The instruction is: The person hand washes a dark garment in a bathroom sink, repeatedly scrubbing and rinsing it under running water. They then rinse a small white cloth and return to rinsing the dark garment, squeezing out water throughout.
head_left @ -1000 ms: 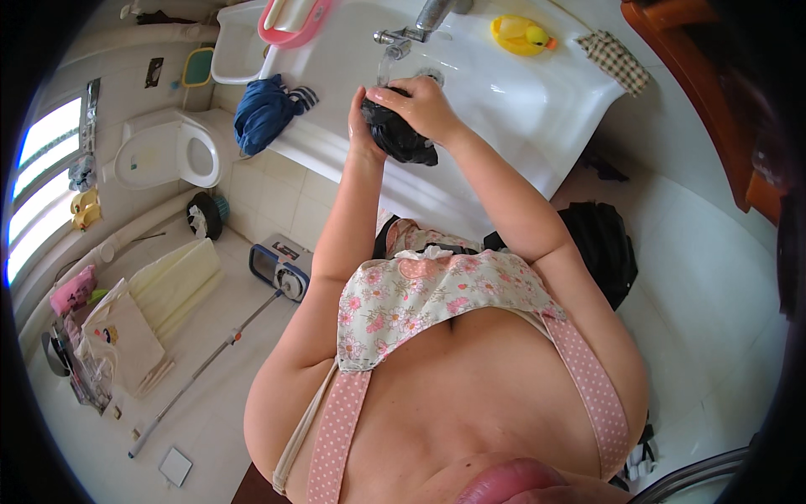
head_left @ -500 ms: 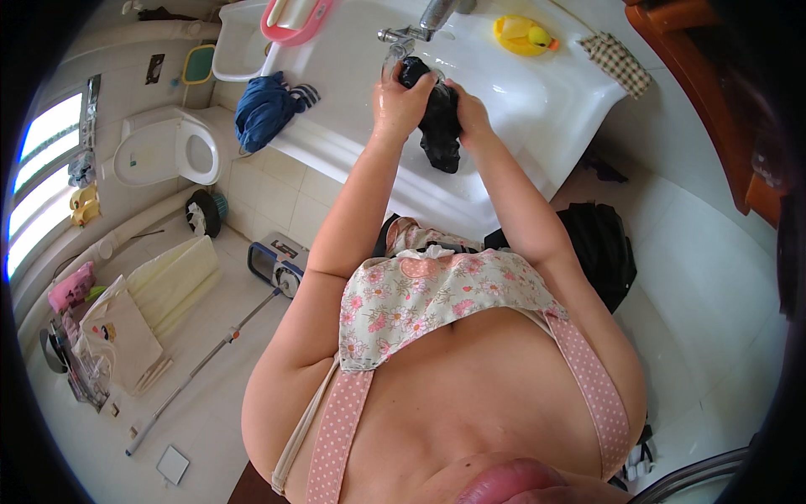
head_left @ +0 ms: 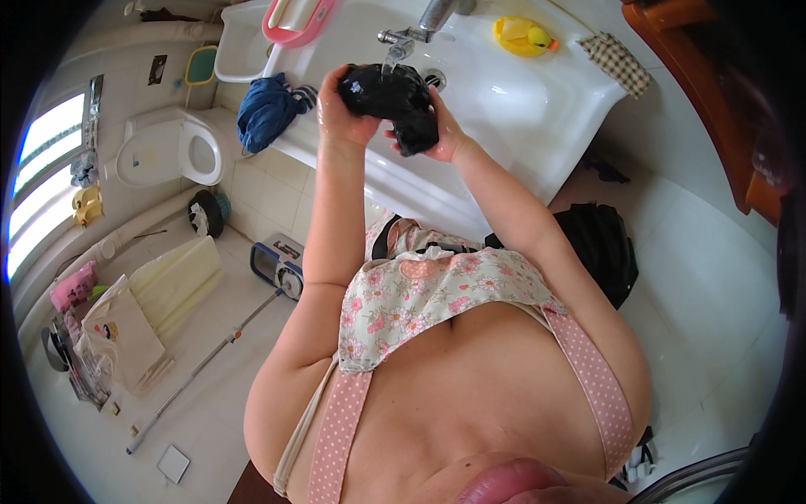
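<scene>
A wet black cloth [head_left: 393,97] is stretched between my two hands over the sink basin [head_left: 504,126]. Its exact kind does not show. Water from the metal faucet [head_left: 401,40] runs down onto its upper side. My left hand [head_left: 340,118] grips its left end, thumb and fingers closed around the fabric. Lower down on the right, my right hand [head_left: 447,134] holds the hanging end, with some fingertips showing under it. Just right of the cloth lies the drain [head_left: 435,79].
A yellow rubber duck [head_left: 525,37] and a checked cloth [head_left: 615,64] rest on the sink's right rim. Bunched blue fabric [head_left: 264,113] hangs over the left edge, below a pink soap dish [head_left: 294,21]. A toilet [head_left: 168,151] and a mop [head_left: 227,340] are off to the left.
Both hands have moved left, carrying the black cloth from beside the stream to under it. The cloth is now spread wider, and the drain has come into view.
</scene>
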A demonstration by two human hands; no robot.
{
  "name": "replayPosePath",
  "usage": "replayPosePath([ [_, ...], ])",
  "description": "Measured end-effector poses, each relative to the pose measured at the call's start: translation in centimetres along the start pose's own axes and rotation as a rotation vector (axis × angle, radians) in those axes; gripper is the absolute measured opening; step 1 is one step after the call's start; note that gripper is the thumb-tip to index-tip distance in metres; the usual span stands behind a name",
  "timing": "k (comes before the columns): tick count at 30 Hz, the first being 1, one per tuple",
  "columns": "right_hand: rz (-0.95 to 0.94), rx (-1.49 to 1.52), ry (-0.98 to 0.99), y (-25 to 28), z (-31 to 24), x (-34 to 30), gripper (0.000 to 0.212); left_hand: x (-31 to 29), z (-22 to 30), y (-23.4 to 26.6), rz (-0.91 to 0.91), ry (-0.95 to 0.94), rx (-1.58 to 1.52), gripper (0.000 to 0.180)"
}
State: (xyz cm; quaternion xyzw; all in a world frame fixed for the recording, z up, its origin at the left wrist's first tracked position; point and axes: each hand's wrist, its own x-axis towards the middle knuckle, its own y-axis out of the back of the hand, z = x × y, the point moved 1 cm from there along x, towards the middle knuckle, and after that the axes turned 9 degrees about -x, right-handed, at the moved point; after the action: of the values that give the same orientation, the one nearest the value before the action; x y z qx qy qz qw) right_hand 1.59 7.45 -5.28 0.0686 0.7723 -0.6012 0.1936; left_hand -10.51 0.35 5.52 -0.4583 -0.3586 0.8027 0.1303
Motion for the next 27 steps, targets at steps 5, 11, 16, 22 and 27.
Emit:
replayPosePath([
  [5,0.306,-0.086,0.266,0.1,0.1,1.6,0.048,4.1,2.7,6.0,0.06,-0.302,0.112,0.017],
  [11,0.56,-1.065,0.694,-4.4,-1.4,1.8,0.037,5.2,-1.0,8.3,0.101,-0.352,0.197,0.045],
  [16,0.55,-1.301,0.873,-7.6,-0.7,1.7,0.04,4.9,-2.9,8.4,-0.353,0.198,-0.124,0.042],
  [22,0.278,-0.491,0.612,-7.7,-1.0,2.6,0.048,6.2,-7.1,8.5,-0.219,0.178,-0.243,0.046],
  [27,0.006,0.078,0.258,-5.7,-3.0,0.1,0.036,5.6,-8.3,8.4,-0.123,0.101,-0.216,0.05],
])
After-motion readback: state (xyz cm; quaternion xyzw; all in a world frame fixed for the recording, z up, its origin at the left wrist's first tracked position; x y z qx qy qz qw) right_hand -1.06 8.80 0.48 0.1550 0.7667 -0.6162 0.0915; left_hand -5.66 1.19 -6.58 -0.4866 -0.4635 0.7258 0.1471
